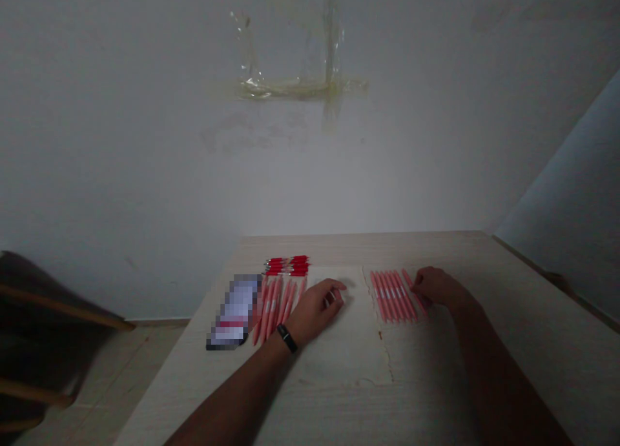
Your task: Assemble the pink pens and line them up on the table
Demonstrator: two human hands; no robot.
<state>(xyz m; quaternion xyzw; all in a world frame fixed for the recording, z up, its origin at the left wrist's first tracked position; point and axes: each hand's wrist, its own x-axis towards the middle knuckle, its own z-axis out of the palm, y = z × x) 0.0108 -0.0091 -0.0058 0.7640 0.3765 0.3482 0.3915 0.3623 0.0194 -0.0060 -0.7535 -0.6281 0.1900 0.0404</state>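
My right hand point(434, 287) pinches a pink pen point(407, 278) at the right end of a neat row. The other pink pens point(391, 296) of that row lie side by side, with pale marks across their middles. My left hand point(320, 309) hovers over or rests on the pale sheet point(339, 355), its fingers loosely curved and apart, holding nothing. Beside it on the left is a looser group of pink pens point(272, 307), partly covered by the hand. Several red pens point(287, 265) lie crosswise just behind that group.
A phone-like device point(235, 310), pixelated, lies at the left of the wooden table point(426, 394). The sheet's torn-looking edge runs near the right row. A wall with tape point(290, 90) stands behind. Dark wooden-legged furniture point(43, 343) is at the lower left.
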